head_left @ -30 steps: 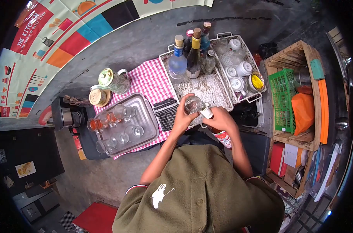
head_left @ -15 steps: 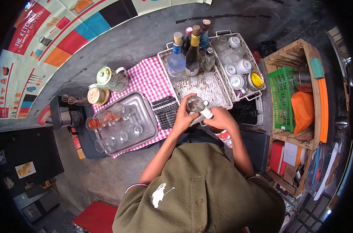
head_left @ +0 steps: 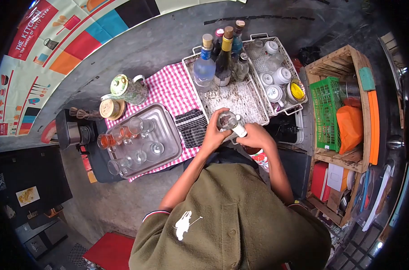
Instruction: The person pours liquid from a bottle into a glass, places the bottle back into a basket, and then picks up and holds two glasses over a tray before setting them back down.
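One clear glass [head_left: 226, 120] is held in the left hand [head_left: 216, 133], its side gripped between the thumb and the curved fingers. Just beside it, the right hand [head_left: 259, 138] is closed around what looks like a bottle [head_left: 239, 130], whose white-banded neck is tilted toward the glass; whether the two are touching cannot be told, as most of the bottle is covered by the hand. Below the right hand, a red-and-white patterned surface [head_left: 260, 158] is partly hidden. Both hands are held at the near edge of a white rack [head_left: 234, 100], at the far end of which several stoppered bottles [head_left: 224, 65] are stood upright. Beside this rack, lidded white mugs [head_left: 282, 75] are gathered in a second rack [head_left: 294, 106]. To the left, a black checked cloth [head_left: 190, 129] is laid near a metal tray [head_left: 168, 135], where two rows of glasses [head_left: 152, 150] are set, some showing reddish orange. Beneath these, the bench [head_left: 97, 167] is partly covered by a pink checked cloth [head_left: 161, 82], and a patterned teapot [head_left: 130, 92] is placed behind the tray.
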The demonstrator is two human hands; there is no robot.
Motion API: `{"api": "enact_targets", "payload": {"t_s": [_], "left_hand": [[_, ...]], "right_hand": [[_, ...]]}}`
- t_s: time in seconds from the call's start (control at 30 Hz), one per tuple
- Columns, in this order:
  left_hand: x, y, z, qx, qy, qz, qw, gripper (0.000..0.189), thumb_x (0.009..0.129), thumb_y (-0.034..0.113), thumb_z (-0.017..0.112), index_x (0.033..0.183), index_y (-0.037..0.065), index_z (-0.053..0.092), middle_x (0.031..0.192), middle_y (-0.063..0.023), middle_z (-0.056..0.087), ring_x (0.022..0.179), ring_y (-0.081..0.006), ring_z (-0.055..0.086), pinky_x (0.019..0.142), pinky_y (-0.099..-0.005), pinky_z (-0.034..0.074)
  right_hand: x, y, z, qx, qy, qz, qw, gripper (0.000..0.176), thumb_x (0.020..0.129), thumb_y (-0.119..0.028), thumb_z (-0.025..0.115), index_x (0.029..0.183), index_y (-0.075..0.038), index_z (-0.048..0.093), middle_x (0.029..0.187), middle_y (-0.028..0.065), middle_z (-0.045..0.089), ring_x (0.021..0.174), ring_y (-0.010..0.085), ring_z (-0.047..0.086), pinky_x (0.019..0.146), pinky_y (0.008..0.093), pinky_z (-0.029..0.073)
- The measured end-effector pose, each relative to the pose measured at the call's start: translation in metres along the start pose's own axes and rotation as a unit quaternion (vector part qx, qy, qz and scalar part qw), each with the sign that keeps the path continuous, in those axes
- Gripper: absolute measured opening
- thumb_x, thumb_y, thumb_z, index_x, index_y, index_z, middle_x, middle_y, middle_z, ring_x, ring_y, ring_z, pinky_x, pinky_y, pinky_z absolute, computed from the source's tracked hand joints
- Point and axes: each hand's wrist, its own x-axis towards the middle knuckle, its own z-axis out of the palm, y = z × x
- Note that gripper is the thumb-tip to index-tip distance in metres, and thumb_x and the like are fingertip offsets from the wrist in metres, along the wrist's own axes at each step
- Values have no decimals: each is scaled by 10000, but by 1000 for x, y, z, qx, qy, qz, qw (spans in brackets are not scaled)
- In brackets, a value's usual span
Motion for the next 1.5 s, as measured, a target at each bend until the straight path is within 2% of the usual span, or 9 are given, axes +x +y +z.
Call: {"api": "enact_targets", "payload": {"t_s": [0.63, 0.73, 0.93, 1.03, 1.33, 1.43, 1.5], "left_hand": [[6, -9, 0, 13, -8, 14, 1000, 662, 676, -92, 650, 1307, 47, 509, 1252, -101, 517, 1184, -193, 536, 1017, -300, 415], [7, -11, 1, -13, -7, 1, 1000, 658, 673, -93, 650, 1300, 46, 509, 1249, -101, 519, 1183, -197, 536, 1017, -301, 414], [9, -12, 1, -25, -10, 10, 1000, 663, 665, -99, 655, 1296, 50, 511, 1253, -103, 520, 1186, -201, 536, 1019, -304, 416], [10, -14, 0, -6, -5, 11, 1000, 665, 663, -101, 657, 1294, 50, 511, 1254, -107, 519, 1195, -209, 536, 1027, -308, 414], [7, -15, -2, 13, -4, 12, 1000, 667, 660, -102, 661, 1293, 49, 514, 1261, -110, 514, 1217, -227, 525, 1043, -317, 405], [8, -15, -2, 9, -5, 9, 1000, 663, 661, -99, 660, 1291, 48, 515, 1255, -112, 514, 1220, -229, 521, 1045, -319, 403], [7, -14, -2, 9, -4, 8, 1000, 663, 660, -98, 658, 1291, 48, 515, 1252, -113, 515, 1216, -232, 523, 1045, -320, 404]], "right_hand": [[8, 5, -3, -6, -45, 42, 998, 519, 641, -383, 739, 888, 71, 697, 850, 295, 685, 839, 428, 690, 774, 468, 539], [6, 2, -5, -27, -45, 26, 998, 335, 693, -298, 715, 812, 14, 726, 703, 160, 714, 699, 288, 726, 713, 388, 561], [8, 4, -5, -13, -51, 23, 998, 323, 698, -299, 711, 810, 3, 729, 709, 142, 722, 696, 279, 726, 712, 379, 563], [11, 3, -7, 9, -85, 52, 995, 450, 659, -367, 730, 879, 26, 712, 759, 189, 716, 786, 348, 718, 760, 420, 554], [11, -5, -11, -10, -112, 65, 992, 481, 650, -367, 719, 909, 38, 712, 799, 211, 717, 795, 354, 716, 751, 424, 554], [14, 1, -4, -52, -79, 43, 995, 357, 678, -335, 714, 808, -3, 726, 697, 138, 715, 677, 267, 718, 685, 373, 556], [14, 1, -4, -45, -79, 44, 995, 358, 677, -330, 716, 816, 0, 725, 700, 138, 716, 677, 265, 717, 683, 370, 555]]}}
